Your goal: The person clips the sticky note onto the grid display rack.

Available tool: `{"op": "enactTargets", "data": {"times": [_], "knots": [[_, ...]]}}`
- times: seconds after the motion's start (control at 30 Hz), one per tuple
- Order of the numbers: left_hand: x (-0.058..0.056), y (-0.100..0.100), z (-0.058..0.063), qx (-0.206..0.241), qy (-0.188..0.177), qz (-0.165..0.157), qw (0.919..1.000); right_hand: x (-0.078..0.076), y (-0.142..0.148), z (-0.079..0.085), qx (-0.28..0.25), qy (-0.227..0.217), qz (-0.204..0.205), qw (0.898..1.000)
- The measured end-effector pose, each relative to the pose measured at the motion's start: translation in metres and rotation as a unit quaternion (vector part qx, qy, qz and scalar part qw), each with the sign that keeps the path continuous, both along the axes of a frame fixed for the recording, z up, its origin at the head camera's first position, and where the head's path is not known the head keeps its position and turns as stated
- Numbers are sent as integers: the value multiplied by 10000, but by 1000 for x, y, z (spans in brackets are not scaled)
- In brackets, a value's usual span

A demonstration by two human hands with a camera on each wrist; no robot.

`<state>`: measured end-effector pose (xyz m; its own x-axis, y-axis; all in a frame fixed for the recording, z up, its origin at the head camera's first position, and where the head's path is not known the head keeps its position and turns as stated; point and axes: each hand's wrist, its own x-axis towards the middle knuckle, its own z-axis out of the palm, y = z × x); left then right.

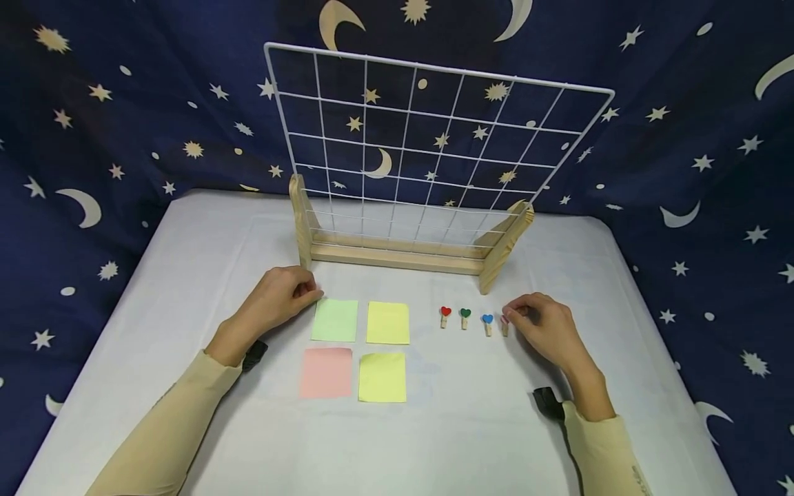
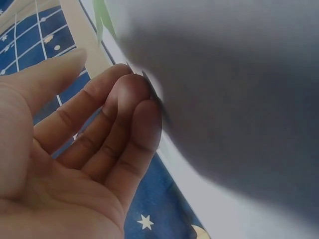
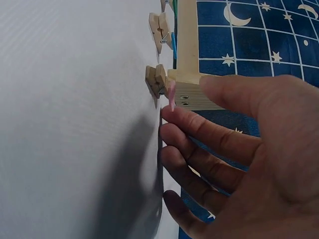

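Note:
My left hand point(image 1: 280, 295) rests on the white tabletop by the top left corner of a green sticky note point(image 1: 335, 320). In the left wrist view its fingers bend loosely, the thumb stands apart, and nothing lies between them. My right hand point(image 1: 548, 327) is at the right end of a row of small wooden clothespins. Its index fingertip is right at the pink heart of the nearest clothespin point(image 3: 156, 81), with the thumb held away from it. Left of that one lie clothespins with a blue heart point(image 1: 487, 319), a green heart point(image 1: 465, 314) and a red heart point(image 1: 445, 312).
Two yellow sticky notes point(image 1: 388, 322) and a pink sticky note point(image 1: 326, 373) lie with the green one in a two-by-two layout. Behind them a white wire grid point(image 1: 428, 110) leans back in a wooden stand point(image 1: 397, 257). A navy star-and-moon cloth point(image 1: 143, 83) hangs around the table point(image 1: 471, 441).

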<state>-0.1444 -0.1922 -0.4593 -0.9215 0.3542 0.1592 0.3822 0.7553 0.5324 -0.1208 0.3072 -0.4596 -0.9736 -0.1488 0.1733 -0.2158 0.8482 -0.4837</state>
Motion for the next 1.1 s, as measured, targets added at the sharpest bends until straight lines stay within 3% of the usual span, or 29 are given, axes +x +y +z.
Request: {"op": "enactTargets", "data": {"times": [0.67, 1.1], "knots": [[5, 11, 0, -129, 38, -197, 9997, 3, 5, 6, -81, -506, 381, 9980], [6, 11, -2, -36, 117, -248, 9996, 5, 7, 8, 111, -593, 329, 9976]]}}
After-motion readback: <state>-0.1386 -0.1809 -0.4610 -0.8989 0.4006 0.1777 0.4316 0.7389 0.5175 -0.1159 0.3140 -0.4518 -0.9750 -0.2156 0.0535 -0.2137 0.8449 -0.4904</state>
